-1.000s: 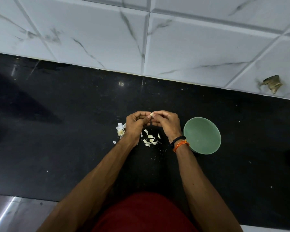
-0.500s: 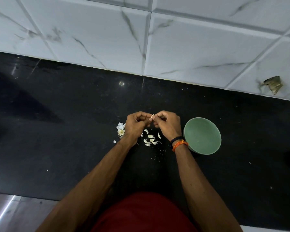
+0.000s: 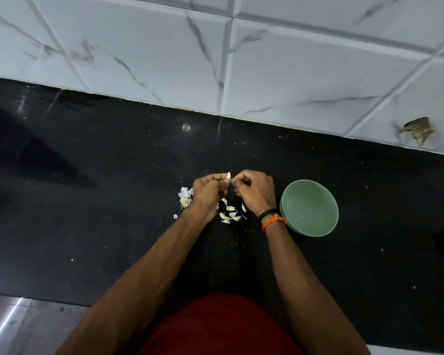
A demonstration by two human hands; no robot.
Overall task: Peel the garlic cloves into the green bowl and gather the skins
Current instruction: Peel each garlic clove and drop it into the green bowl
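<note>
Over the black counter [image 3: 113, 201], my left hand [image 3: 208, 193] and my right hand [image 3: 254, 193] meet fingertip to fingertip, both pinching one small garlic clove [image 3: 228, 177] that sticks up between them. Several loose cloves [image 3: 230, 215] lie on the counter just below my hands. A small heap of white skins and a root end [image 3: 185, 197] sits left of my left hand. The green bowl [image 3: 309, 207] stands to the right, by my right wrist, with a tiny white speck inside.
A white marbled tile wall [image 3: 215, 60] rises behind the counter, with a brownish scrap [image 3: 418, 129] stuck on it at far right. Small white flecks dot the counter. The counter's front edge runs at lower left.
My hands have barely shifted; the clove now stands out more clearly above my fingertips. Bowl, cloves and skins have stayed put.
</note>
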